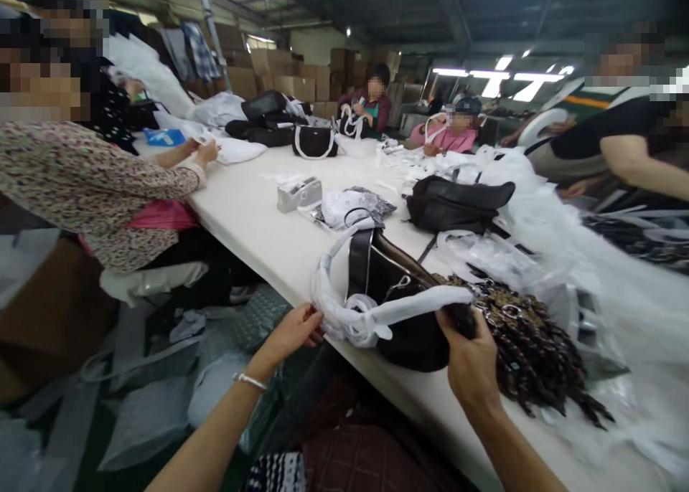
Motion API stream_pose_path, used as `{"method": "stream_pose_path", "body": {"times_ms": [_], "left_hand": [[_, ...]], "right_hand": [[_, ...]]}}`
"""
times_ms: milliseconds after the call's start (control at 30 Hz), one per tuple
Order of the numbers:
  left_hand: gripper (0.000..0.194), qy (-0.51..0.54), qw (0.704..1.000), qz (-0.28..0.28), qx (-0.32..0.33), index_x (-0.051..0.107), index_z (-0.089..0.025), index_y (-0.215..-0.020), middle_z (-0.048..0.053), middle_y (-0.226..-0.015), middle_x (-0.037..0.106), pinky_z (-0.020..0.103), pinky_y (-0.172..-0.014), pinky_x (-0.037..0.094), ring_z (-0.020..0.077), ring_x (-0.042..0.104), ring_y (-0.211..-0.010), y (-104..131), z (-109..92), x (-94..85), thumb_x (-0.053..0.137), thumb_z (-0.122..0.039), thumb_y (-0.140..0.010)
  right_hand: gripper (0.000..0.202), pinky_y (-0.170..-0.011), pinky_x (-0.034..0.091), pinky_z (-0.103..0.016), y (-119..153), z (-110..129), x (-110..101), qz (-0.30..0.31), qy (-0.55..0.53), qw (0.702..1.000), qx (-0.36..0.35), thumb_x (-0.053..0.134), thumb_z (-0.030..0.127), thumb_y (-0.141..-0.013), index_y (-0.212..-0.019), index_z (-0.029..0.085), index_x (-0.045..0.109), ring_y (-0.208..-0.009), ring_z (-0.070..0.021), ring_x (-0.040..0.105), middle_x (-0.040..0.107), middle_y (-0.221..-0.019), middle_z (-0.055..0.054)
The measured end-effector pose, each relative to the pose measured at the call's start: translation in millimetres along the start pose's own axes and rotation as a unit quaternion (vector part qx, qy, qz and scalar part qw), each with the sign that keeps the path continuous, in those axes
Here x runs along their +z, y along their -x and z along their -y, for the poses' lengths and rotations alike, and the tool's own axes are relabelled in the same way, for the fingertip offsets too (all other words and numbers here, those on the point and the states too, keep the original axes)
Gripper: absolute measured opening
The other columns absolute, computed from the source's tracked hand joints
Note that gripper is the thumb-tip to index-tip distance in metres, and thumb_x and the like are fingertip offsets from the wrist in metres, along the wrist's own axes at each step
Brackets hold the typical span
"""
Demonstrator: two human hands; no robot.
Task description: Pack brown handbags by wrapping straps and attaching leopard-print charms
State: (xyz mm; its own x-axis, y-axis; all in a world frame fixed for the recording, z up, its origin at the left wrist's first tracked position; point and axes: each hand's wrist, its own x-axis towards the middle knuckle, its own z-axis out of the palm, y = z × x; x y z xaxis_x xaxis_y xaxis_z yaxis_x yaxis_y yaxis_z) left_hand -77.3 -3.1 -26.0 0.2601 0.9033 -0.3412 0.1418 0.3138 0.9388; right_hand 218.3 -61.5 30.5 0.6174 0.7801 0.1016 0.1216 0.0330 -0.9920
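Note:
A black handbag (412, 345) lies tilted at the near edge of the table, its top gaping and a silver zipper along it. White wrapping covers its long handle (326, 280), which loops to the left and crosses the bag's front. With fingertips pinched, my left hand (296, 330) grips the wrapped handle at its lower left bend. My right hand (474, 356) is closed around the bag's right end, thumb in front; part of the fingers is hidden behind it. Right beside that hand is a pile of dark brown straps with metal rings (527, 334).
On the white table (242, 205) stand a grey tape dispenser (299, 194), a plastic-wrapped packet (355, 206) and another black bag (457, 201). White wrapping sheets (592, 262) heap up at right. Co-workers sit and stand around the table; a patterned sleeve (108, 183) is at left.

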Motion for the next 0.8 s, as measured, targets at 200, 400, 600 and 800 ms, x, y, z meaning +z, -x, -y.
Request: {"method": "stream_pose_path", "body": {"times_ms": [200,400,600,800], "left_hand": [[0.048,0.095,0.985,0.021,0.142,0.058,-0.022,-0.121,0.010,-0.127,0.063,0.034,-0.100,0.046,0.0248,0.058,-0.117,-3,-28,34.8,0.073,-0.042,-0.080],[0.054,0.332,0.943,-0.007,0.006,0.053,-0.024,-0.126,0.009,-0.119,0.065,0.036,-0.079,0.056,0.0215,0.066,-0.096,-11,-12,41.8,0.074,-0.040,-0.079],[0.034,0.447,0.891,-0.009,-0.080,0.063,-0.017,-0.104,0.004,-0.092,0.073,0.032,-0.074,0.055,0.0170,0.068,-0.075,-11,-2,49.0,0.077,-0.016,-0.073],[0.050,0.489,0.865,0.020,-0.113,0.060,-0.019,-0.120,0.004,-0.085,0.075,0.039,-0.076,0.056,0.0222,0.071,-0.075,-7,4,75.5,0.071,-0.005,-0.073]], "right_hand": [[0.070,-0.095,0.049,-0.036,40,-5,0,0.071,-0.112,0.983,0.127,0.086,0.044,-0.061,-0.122,0.024,0.058,-0.103,-0.0242,0.063,0.071,-0.109,-0.004],[0.089,-0.104,0.045,-0.047,34,23,-35,0.172,-0.073,0.976,0.109,0.086,0.050,-0.060,-0.138,0.027,0.050,-0.126,-0.0332,0.054,0.059,-0.137,-0.011],[0.042,-0.100,0.048,-0.046,-48,116,-27,0.257,-0.069,0.955,-0.130,0.061,0.056,-0.085,-0.114,0.028,0.070,-0.114,-0.0274,0.063,0.070,-0.119,-0.008],[0.027,-0.079,0.051,-0.030,-60,108,70,0.510,0.331,0.773,-0.181,0.071,0.025,-0.070,-0.097,0.019,0.074,-0.088,-0.0221,0.068,0.075,-0.093,-0.005]]}}
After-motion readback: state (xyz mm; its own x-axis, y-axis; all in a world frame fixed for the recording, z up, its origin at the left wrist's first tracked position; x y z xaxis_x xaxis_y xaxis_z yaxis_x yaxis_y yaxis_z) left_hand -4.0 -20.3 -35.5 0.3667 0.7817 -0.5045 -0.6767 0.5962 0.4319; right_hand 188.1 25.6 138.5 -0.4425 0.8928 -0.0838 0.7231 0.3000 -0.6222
